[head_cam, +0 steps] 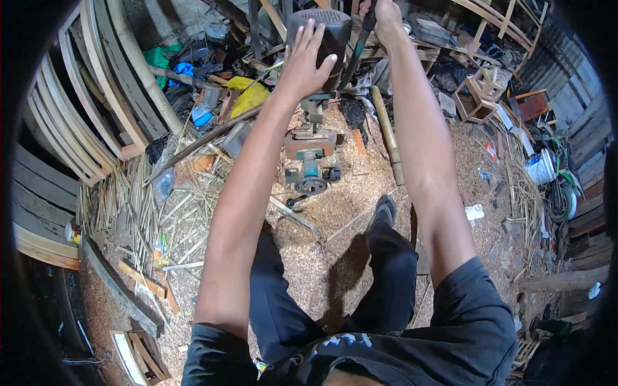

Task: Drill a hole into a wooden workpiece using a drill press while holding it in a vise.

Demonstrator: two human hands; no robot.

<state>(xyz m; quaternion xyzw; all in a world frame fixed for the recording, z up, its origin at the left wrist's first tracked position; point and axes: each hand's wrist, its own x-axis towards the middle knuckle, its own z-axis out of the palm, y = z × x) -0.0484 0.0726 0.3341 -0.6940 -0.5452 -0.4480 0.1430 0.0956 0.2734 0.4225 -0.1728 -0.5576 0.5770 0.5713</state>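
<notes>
My left hand (308,60) lies with spread fingers against the dark cylindrical motor housing (332,46) of an upright machine. Its top is perforated. My right hand (387,17) is raised at the top edge, closed around a dark lever (359,46) that slants down beside the housing; part of the grip is cut off by the picture's edge. Below the housing a spindle (315,116) points down at a metal vise (311,144), which has a green body and a round handwheel (311,186). A crank handle with a black knob (290,202) sticks out near the wheel.
Wood shavings (357,212) cover the floor around my legs. A bamboo pole (386,130) lies right of the machine. Curved wooden pieces (91,82) lean at the left. Small wooden frames (475,96) and a white bucket (540,166) stand at the right, and a yellow sheet (248,96) lies among clutter.
</notes>
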